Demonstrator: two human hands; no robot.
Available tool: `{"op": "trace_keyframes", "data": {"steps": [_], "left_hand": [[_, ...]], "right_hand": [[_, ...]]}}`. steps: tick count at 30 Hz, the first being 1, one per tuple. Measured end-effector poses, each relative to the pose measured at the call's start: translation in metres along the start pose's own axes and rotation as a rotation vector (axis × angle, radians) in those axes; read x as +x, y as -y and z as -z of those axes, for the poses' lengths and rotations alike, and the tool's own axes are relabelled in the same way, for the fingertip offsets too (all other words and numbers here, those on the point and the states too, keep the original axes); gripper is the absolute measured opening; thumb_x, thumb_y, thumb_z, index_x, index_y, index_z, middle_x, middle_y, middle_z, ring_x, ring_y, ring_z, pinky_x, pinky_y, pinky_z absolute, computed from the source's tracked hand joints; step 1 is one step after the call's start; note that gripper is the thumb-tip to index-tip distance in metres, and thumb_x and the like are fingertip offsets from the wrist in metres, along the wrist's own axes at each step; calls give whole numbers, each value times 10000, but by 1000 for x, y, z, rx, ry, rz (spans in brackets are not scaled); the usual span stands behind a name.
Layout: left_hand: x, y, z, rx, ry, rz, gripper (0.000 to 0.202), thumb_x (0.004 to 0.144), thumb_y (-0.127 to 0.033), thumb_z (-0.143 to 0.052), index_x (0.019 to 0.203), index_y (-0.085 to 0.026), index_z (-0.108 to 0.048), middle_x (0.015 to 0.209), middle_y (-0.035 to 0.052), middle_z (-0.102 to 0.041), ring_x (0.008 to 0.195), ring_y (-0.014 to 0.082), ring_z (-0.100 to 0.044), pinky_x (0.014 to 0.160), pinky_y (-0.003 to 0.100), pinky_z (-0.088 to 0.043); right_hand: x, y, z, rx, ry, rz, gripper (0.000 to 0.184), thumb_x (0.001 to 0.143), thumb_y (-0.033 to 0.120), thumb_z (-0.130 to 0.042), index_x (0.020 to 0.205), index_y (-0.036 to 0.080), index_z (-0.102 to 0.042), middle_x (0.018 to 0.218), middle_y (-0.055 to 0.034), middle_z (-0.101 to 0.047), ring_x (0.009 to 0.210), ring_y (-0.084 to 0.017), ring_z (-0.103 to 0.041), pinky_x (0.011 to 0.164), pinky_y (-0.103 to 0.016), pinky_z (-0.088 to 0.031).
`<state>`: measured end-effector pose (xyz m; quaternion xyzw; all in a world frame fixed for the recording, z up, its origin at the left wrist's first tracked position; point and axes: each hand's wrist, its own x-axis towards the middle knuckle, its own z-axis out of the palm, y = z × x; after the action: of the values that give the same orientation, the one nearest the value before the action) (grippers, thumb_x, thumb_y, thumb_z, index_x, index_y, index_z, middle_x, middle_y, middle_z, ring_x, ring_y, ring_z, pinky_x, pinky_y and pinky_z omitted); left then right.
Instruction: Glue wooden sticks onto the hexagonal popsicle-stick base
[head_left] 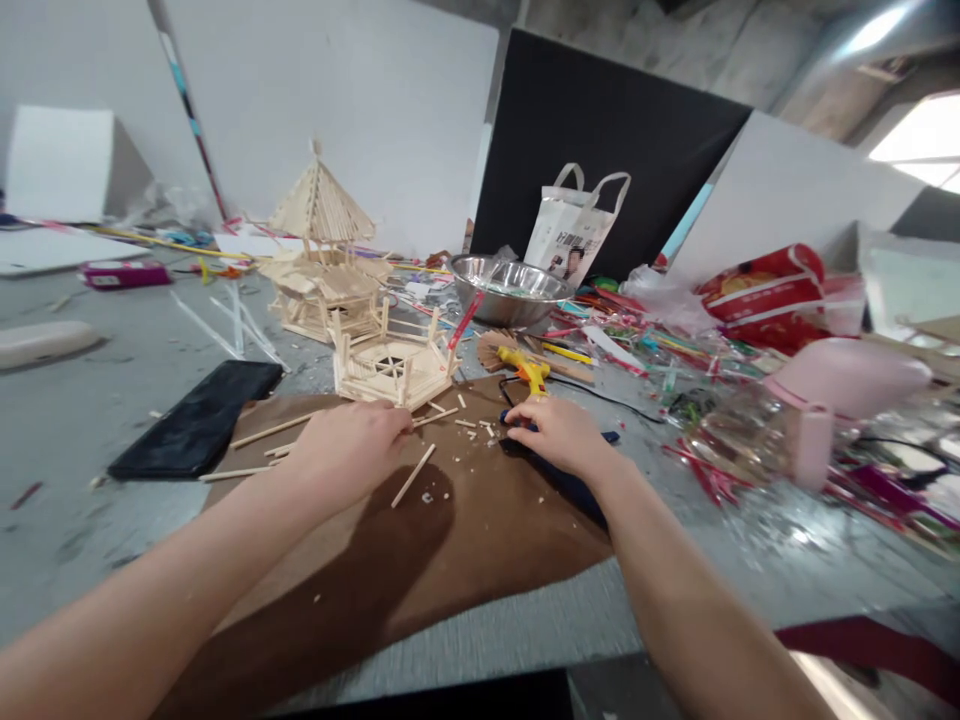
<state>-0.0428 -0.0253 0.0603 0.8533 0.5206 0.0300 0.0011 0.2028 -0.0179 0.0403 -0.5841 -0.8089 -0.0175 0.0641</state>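
Observation:
My left hand (352, 440) is closed, with its fingers curled at the front of a hexagonal stick frame (394, 365). What lies between its fingertips, if anything, is hidden. Thin wooden sticks (414, 475) and small cut bits lie around it on a brown mat (480, 535). Over a dark blue-handled hand tool (566, 485) rests my right hand (559, 430), thumb and fingers apart. The tool is partly covered by this hand. Just beyond it is a yellow hot glue gun (531, 370). A red stick-like piece (465, 320) leans up at the frame's right side.
Behind the frame stands a stick pavilion (322, 250) with a pointed roof. A black phone-like slab (199, 420) lies at left. Farther back are a metal bowl (510, 290) and a white bag (574, 235). Clutter and a pink-lidded clear jug (750, 440) fill the right.

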Motion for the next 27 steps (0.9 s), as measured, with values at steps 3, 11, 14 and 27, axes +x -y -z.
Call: {"op": "trace_keyframes", "data": {"steps": [3,11,14,27], "left_hand": [[2,-13,1,-15,120,12,322,755,-366,-302,815,-220,-582,811,62,-605,750,209,-552,642,319,-394],[-2,-21,-31,-18,105,-47,258,741,-376,-352,816,-196,-520,822,70,-566,765,222,-545,630,335,-400],[-6,-20,-41,-25,44,-44,275,769,-380,-308,863,-202,-495,866,66,-538,774,207,-535,619,314,-400],[0,1,-39,-62,64,-41,270,776,-363,-315,843,-202,-521,851,52,-550,787,198,-534,629,299,-390]], "right_hand": [[3,4,-7,-12,-46,28,186,739,290,-457,802,221,-617,814,-19,-587,773,-144,-497,645,-240,-331],[9,11,-21,-64,-160,65,221,753,298,-447,767,196,-642,860,-45,-585,817,-165,-456,740,-302,-283],[10,14,-26,-69,-189,84,210,755,295,-447,767,215,-641,887,-34,-582,881,-178,-434,765,-325,-252],[13,9,-28,-6,-248,39,210,772,245,-417,773,200,-622,853,-23,-603,845,-164,-452,763,-316,-261]]}}
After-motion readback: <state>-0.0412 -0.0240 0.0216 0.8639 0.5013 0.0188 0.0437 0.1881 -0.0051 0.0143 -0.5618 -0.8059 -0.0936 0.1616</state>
